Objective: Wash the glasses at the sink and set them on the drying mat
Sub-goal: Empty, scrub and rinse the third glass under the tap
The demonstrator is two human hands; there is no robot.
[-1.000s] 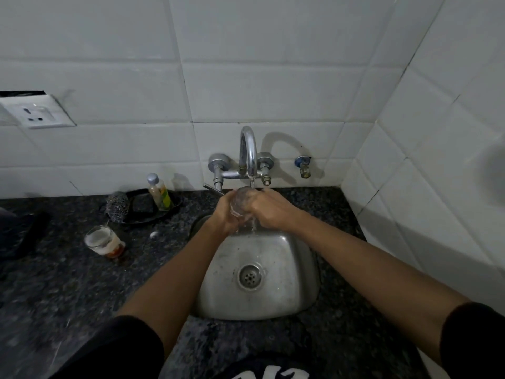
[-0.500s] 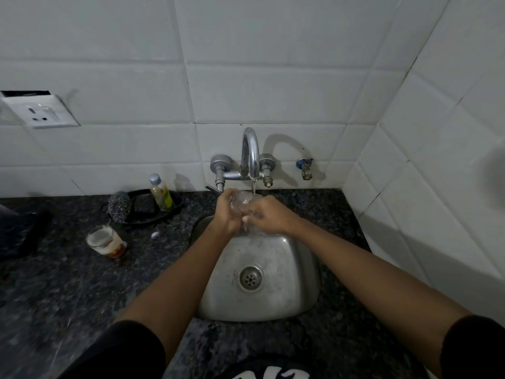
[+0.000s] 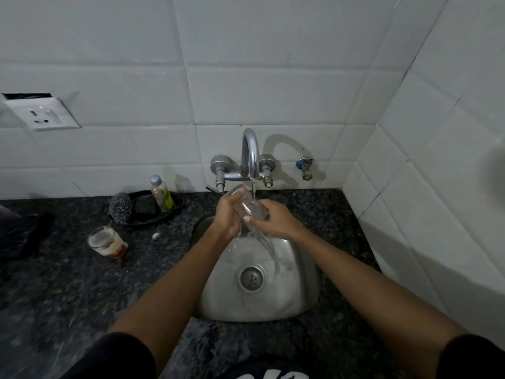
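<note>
Clear glass tilted under running tap — left hand, right hand both gripping it.

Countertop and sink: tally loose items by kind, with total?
Glasses: 2, one in the hands, one on the counter
Bottle: 1
Scrubber: 1
Tray: 1
Total: 5
</note>
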